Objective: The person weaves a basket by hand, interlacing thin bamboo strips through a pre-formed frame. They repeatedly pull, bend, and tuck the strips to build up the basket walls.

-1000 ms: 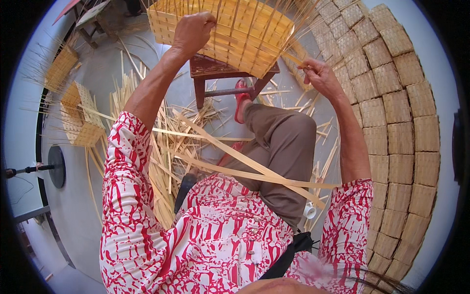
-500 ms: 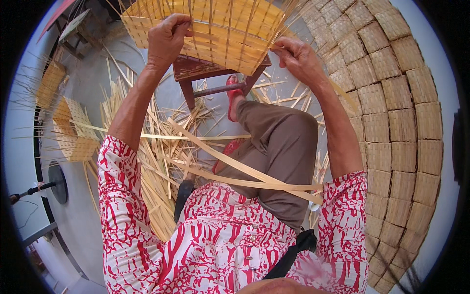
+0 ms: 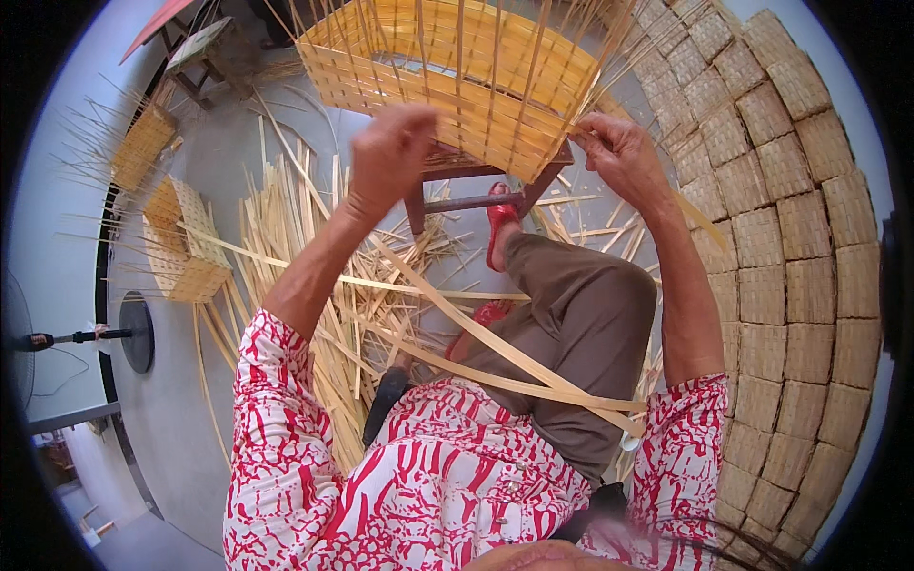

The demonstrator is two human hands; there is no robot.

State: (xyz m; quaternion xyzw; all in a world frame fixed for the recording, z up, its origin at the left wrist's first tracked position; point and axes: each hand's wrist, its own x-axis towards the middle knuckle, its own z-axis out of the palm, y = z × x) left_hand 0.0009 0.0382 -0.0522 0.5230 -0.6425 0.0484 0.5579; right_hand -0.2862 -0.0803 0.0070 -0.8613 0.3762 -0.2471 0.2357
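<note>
A half-woven basket of yellow bamboo strips [image 3: 428, 95], its upright stakes standing loose above the weave, rests on a dark red wooden stool [image 3: 466, 174] in front of me. My left hand [image 3: 392, 157] is in front of the basket's near wall; motion smears its fingers, so what they hold cannot be made out. At the basket's near right corner, my right hand [image 3: 621, 160] is closed with thumb and fingers pinched on a thin bamboo strip. A length of this strip [image 3: 702, 221] trails out behind my right forearm.
Loose bamboo strips [image 3: 276, 228] litter the floor at left, and a few long ones lie across my lap. Two unfinished baskets [image 3: 186, 247] stand farther left, near a round black base [image 3: 137, 331]. Stacked woven pieces [image 3: 762, 314] line the right side. A small bench [image 3: 200, 52] is far left.
My left hand has come off the basket's near wall and moved toward me. My right hand stays at the corner. The whole view has shifted, so everything appears farther right and lower.
</note>
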